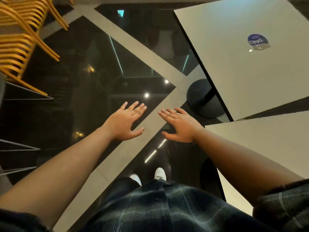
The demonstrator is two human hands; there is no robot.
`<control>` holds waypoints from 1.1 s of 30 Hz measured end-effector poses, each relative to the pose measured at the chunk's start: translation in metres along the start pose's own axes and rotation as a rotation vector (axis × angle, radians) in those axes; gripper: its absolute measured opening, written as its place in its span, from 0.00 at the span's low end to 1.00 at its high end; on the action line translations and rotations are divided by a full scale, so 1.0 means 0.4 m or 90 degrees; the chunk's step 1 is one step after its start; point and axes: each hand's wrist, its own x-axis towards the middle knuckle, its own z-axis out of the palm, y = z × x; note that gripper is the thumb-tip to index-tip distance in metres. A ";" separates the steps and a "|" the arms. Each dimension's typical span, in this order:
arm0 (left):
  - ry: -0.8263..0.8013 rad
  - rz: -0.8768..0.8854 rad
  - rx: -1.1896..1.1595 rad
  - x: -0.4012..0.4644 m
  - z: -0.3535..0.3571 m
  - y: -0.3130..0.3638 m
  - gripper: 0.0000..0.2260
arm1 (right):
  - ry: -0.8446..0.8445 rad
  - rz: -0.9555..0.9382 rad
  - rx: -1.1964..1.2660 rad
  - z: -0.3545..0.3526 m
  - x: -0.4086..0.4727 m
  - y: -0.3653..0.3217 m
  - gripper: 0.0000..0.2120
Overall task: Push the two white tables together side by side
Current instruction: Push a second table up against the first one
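Both hands, left and right, spread flat and empty above floor. Far worktop ahead-right, near worktop just right, corners almost meeting at an angle. Risk: pushing one corner, twisting instead of aligning.

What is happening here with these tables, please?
A person stands beside two white tables, both arms stretched forward. The left hand and right hand are open, palms down, touching nothing. The far table sits angled to the near table, corners close with a dark gap between. They are not yet side by side.
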 end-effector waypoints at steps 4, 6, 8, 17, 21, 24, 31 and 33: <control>0.005 0.021 -0.006 0.108 -0.024 -0.126 0.39 | -0.008 0.021 0.001 -0.044 0.128 0.056 0.41; 0.006 0.040 -0.002 0.166 -0.035 -0.192 0.39 | -0.013 0.033 -0.005 -0.058 0.193 0.084 0.41; -0.001 0.064 0.004 0.231 -0.046 -0.267 0.39 | -0.016 0.054 -0.008 -0.070 0.266 0.112 0.41; -0.049 0.148 0.026 0.469 -0.120 -0.588 0.40 | -0.004 0.131 0.028 -0.141 0.581 0.217 0.41; -0.060 0.157 0.024 0.567 -0.151 -0.693 0.39 | 0.007 0.137 0.035 -0.183 0.707 0.276 0.40; -0.065 0.167 0.023 0.664 -0.174 -0.756 0.39 | 0.017 0.138 0.036 -0.226 0.793 0.348 0.40; -0.031 0.166 0.023 0.980 -0.264 -0.913 0.40 | 0.039 0.127 0.023 -0.355 1.004 0.603 0.42; -0.028 0.165 0.025 1.060 -0.307 -0.956 0.40 | 0.035 0.121 0.029 -0.404 1.061 0.674 0.41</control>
